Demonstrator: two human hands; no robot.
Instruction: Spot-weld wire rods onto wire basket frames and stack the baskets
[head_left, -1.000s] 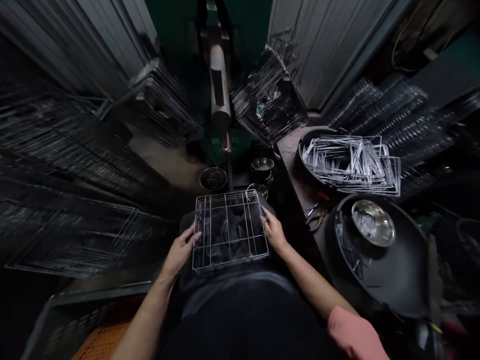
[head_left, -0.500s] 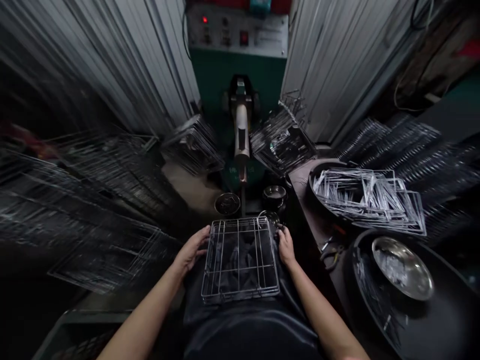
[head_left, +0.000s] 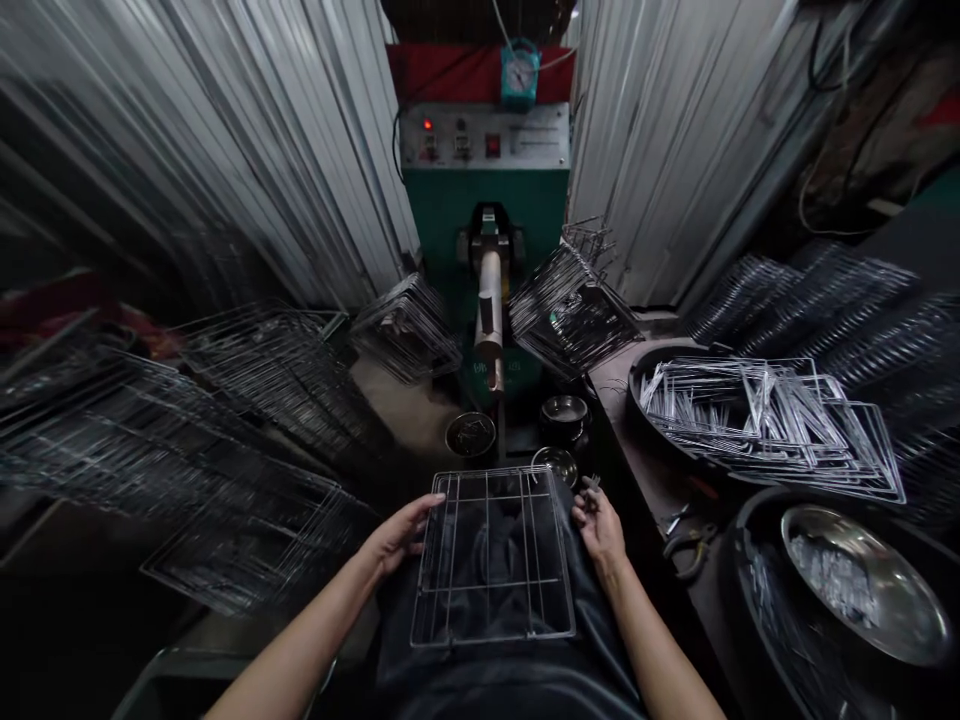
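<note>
A square wire rack (head_left: 487,585) of thin metal rods lies across my lap on a dark, shiny apron (head_left: 592,600). My left hand (head_left: 401,530) grips the rack's left side near the far corner, thumb on top and fingers partly hidden below. Off the rack's right edge, my right hand (head_left: 600,525) is closed around a few small grey metal pieces (head_left: 591,492), too small to name exactly. Ahead stands a green spot-welding machine (head_left: 442,225) with a pale cylindrical arm (head_left: 490,285) pointing towards me. Its copper-coloured tip (head_left: 496,375) is beyond the rack.
Stacked wire frames (head_left: 412,325) and more wire frames (head_left: 574,305) flank the machine. Small bowls (head_left: 471,432) sit below it. To the right are a black tub (head_left: 637,400) of bent wires, pliers (head_left: 690,550) and a steel bowl (head_left: 900,610) of small metal pieces. Wire racks (head_left: 255,500) pile up left.
The view has tilted up, showing more of the machine's top. My right hand has shifted slightly away from the rack, and the small metal pieces in it now show more clearly.
</note>
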